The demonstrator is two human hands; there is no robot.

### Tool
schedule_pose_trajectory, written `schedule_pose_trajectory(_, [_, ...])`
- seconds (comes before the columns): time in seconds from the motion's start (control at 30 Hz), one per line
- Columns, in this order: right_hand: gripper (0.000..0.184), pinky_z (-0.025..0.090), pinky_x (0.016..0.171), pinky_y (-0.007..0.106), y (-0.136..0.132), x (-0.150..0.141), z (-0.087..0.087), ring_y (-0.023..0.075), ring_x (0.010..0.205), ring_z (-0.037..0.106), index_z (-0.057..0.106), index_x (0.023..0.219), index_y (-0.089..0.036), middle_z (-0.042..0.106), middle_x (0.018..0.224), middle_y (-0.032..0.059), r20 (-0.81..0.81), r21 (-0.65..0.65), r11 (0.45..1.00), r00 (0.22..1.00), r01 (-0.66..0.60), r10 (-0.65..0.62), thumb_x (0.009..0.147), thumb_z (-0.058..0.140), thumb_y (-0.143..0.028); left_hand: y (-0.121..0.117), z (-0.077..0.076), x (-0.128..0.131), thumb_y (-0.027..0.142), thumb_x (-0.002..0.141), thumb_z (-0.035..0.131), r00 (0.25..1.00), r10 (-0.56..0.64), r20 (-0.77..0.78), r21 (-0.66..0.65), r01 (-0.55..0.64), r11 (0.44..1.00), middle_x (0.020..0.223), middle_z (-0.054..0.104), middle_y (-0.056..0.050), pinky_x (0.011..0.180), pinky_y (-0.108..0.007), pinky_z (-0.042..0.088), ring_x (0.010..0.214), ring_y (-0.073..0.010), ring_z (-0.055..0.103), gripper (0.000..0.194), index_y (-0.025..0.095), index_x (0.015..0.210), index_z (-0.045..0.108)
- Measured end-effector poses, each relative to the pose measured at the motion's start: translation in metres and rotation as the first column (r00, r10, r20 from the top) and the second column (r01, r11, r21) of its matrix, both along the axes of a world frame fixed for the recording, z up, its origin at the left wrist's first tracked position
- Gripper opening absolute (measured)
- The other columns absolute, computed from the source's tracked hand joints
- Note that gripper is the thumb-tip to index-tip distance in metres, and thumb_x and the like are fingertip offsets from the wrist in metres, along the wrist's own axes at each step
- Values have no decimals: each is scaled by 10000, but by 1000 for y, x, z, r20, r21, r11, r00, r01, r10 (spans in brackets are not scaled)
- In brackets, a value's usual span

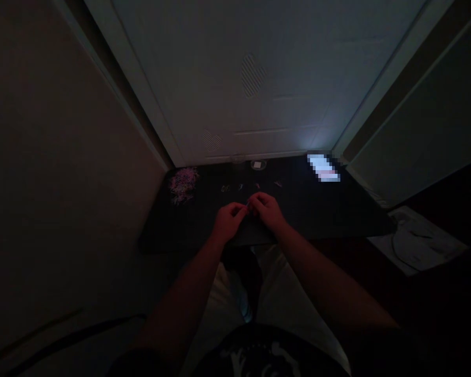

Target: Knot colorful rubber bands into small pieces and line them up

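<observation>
Both my hands meet over the near middle of a dark tabletop, fingertips close together. My left hand (230,220) is closed in a pinch at a tiny bluish-purple piece, too small and dim to name. My right hand (266,208) pinches at the same spot, its fingers curled and partly hiding what they hold. Just beyond lie a pair of small ring-like pieces (225,188), a small bluish bit (240,187), a small pink bit (258,186) and a small slim piece (278,184). A loose pile of thin pink and purple pieces (183,184) sits at the left.
The dark table (317,209) stands against a pale panelled door (204,68). At its back are a round dish (264,166) with a white square and a glowing, blurred screen (324,167). A pale sheet-like thing (424,241) lies lower right. The room is very dim.
</observation>
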State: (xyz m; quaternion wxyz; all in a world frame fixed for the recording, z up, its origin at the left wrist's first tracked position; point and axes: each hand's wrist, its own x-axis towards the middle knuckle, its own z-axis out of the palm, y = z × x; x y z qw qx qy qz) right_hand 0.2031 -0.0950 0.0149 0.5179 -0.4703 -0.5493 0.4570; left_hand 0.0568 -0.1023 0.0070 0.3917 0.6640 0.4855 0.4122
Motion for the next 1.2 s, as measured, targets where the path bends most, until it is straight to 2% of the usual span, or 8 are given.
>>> schedule_pose_trajectory(0.3, [208, 346, 447, 215, 1, 2, -3, 73, 453, 437, 565, 694, -175, 541, 568, -31, -12, 23, 1000, 1000, -2, 3, 677, 619, -374, -1, 2, 0, 361, 784, 547, 1000, 3, -25, 12, -2, 1000, 774, 680, -40, 647, -255, 454, 696, -142, 600, 231, 161, 803, 661])
schedule_pose_trajectory(0.77, [163, 328, 450, 217, 0, 1, -1, 77, 451, 423, 570, 659, -169, 515, 525, -37, 19, 2, 1000, 1000, 9, -9, 696, 584, -328, -2, 2, 0, 277, 748, 594, 1000, 6, 8, 12, -6, 1000, 803, 672, -38, 660, -247, 464, 709, -132, 603, 168, 156, 852, 645])
schedule_pose_trajectory(1.0, [186, 326, 449, 217, -1, 1, 2, 77, 453, 422, 587, 663, -160, 508, 523, -36, 36, 2, 1000, 999, 0, 0, 709, 570, -339, -1, -3, 0, 304, 769, 577, 1000, 6, -6, 27, -6, 1000, 775, 656, -22, 628, -230, 445, 683, -116, 581, 174, 156, 840, 635])
schedule_pose_trajectory(1.2, [241, 328, 445, 219, -1, 2, 2, 76, 449, 427, 602, 685, -160, 517, 538, -26, 35, 5, 1000, 999, -13, 13, 757, 526, -378, -2, -1, 0, 314, 773, 570, 1000, 14, -7, 36, -13, 999, 729, 639, -9, 593, -218, 427, 645, -106, 561, 173, 154, 806, 629])
